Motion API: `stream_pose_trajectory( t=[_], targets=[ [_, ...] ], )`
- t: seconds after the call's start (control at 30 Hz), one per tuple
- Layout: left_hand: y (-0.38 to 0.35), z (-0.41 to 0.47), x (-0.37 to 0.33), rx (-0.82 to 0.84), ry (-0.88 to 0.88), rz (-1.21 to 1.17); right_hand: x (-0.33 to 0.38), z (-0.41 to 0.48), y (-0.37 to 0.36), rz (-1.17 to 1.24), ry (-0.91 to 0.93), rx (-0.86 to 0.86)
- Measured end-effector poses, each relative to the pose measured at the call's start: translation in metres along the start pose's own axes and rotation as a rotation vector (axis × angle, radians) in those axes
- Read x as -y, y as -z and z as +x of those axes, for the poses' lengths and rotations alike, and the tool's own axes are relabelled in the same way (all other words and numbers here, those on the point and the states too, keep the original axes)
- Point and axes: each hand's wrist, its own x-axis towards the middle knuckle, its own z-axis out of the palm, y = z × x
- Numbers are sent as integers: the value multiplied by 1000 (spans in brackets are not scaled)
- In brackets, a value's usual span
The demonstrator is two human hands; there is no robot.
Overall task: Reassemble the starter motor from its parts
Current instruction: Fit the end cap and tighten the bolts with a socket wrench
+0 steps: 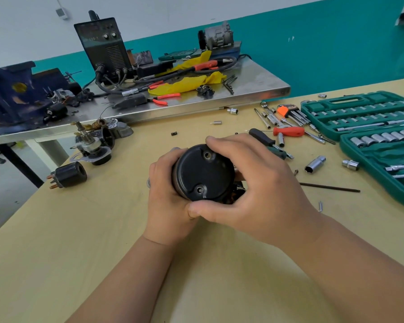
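The motor (203, 173) is gripped from the left by the left hand (166, 201), while its black end cap (202, 171) is clasped by the curled right hand (254, 190) above the table (103, 229).

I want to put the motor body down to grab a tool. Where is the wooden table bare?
Widest bare stretch: the near-left table, below the black terminal cap and left of the left hand. Crowded: the right, with screwdrivers, loose sockets and the socket set case.
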Motion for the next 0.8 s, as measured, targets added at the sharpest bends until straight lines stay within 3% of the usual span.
stream_pose_trajectory(
  t=[0.27,0.6,0.8],
  targets=[
    [2,1,-3,46,-26,0,-6,-2,0,11,37,4],
    [0,0,2,-12,-29,-68,-8,-2,-5,33,110,-162],
    [0,-1,2,-21,-18,-78,-10,-3,-5,52,101,-95]
  ],
)
